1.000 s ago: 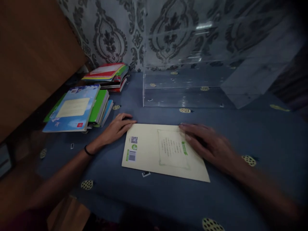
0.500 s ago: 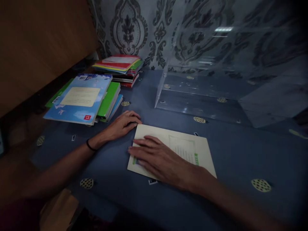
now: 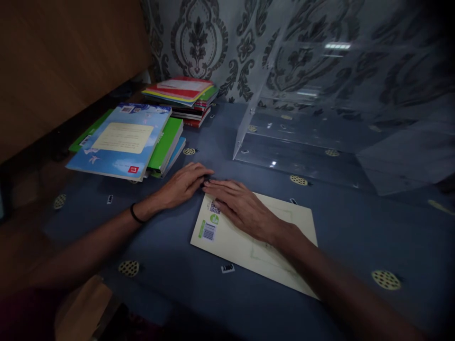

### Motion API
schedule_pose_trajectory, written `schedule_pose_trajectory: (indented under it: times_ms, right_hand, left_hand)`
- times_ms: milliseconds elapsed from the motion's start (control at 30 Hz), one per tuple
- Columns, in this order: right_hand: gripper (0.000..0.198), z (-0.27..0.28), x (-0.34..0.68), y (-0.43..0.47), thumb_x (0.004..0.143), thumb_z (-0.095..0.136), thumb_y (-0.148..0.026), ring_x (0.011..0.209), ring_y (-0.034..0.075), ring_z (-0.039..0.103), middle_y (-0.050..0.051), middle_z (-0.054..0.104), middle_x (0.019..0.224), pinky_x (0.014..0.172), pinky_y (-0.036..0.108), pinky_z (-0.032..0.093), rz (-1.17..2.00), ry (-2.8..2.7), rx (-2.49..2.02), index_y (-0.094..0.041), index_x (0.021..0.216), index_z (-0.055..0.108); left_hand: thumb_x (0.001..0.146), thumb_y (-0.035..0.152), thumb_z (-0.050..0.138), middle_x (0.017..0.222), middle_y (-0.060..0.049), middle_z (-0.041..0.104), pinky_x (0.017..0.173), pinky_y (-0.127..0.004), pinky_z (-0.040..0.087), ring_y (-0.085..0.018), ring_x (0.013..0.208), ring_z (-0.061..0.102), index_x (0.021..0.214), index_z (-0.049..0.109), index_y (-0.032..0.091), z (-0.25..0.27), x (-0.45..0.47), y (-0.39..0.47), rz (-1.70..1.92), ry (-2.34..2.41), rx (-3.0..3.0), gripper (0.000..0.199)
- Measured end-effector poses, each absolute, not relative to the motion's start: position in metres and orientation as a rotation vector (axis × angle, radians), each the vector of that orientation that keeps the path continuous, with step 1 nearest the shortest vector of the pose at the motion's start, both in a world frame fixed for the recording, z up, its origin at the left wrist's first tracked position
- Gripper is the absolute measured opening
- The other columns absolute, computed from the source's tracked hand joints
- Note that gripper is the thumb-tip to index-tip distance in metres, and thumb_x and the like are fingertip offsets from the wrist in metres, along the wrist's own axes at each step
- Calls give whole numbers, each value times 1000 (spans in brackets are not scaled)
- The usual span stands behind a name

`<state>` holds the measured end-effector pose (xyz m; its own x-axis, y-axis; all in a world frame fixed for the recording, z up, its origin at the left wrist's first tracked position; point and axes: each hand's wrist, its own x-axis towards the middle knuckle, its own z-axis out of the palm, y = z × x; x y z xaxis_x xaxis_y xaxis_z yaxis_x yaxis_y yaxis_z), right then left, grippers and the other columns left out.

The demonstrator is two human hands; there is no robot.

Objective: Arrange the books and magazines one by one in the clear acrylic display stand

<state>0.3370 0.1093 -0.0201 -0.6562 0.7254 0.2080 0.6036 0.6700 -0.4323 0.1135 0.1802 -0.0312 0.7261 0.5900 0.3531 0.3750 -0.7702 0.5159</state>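
Observation:
A thin cream book lies flat on the blue tablecloth, its back cover up, with a barcode and a QR code near the left edge. My right hand rests palm down across it, fingers stretched toward the far left corner. Just beyond that corner is my left hand, palm down on the cloth with its fingers extended. The fingertips of both hands nearly meet there, and my right fingers hide the corner itself. A dark band circles my left wrist.
Left of my hands is a stack of books topped by a blue book over green ones. Behind it stands another stack with a red book on top. A clear acrylic stand occupies the back right, near the patterned wall.
My right hand has slid away from me toward the book's far left corner, uncovering the barcode and QR code. My left hand stays by that corner. The view has shifted slightly.

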Motion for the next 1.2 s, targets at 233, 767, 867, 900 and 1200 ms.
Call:
schedule_pose_trajectory:
  times_ms: [233, 767, 867, 900, 1200]
  right_hand:
    - [41, -24, 352, 110, 105, 41, -24, 138, 24, 55, 7, 63, 144, 118, 56, 42, 555, -2395, -1034, -27, 142, 58]
    - [38, -37, 449, 37, 104, 46, -28, 137, 28, 56, 5, 64, 143, 118, 58, 43, 307, -2074, -1454, -30, 139, 62]
    - [37, -37, 450, 35, 104, 46, -28, 137, 28, 56, 7, 63, 144, 117, 58, 45, 328, -2055, -1466, -26, 137, 63]
    - [37, -37, 449, 36, 104, 46, -28, 137, 28, 56, 7, 63, 144, 117, 58, 45, 333, -2054, -1468, -26, 137, 63]
    - [39, -39, 450, 36, 104, 42, -27, 137, 26, 56, 10, 64, 143, 116, 57, 45, 313, -2065, -1422, -23, 137, 63]
  left_hand:
    - [107, 27, 40, 118, -12, 66, 99, -42, 50, -22, 112, 59, 134, 55, 15, -22, 119, 163, 761, 706, 2598, 33]
    - [108, 35, 40, 138, -18, 60, 114, -50, 43, -28, 137, 51, 131, 60, 15, -19, 126, 142, 564, 547, 2863, 36]
    - [102, 55, 48, 152, -18, 51, 122, -55, 33, -31, 148, 40, 144, 49, 17, -17, 136, 117, 388, 388, 2908, 57]
    - [98, 62, 51, 157, -18, 46, 123, -57, 30, -33, 152, 34, 149, 44, 17, -16, 139, 110, 321, 362, 2926, 68]
    - [97, 56, 56, 158, -24, 43, 118, -54, 38, -43, 151, 32, 152, 40, 10, -2, 154, 86, 40, 298, 3160, 73]
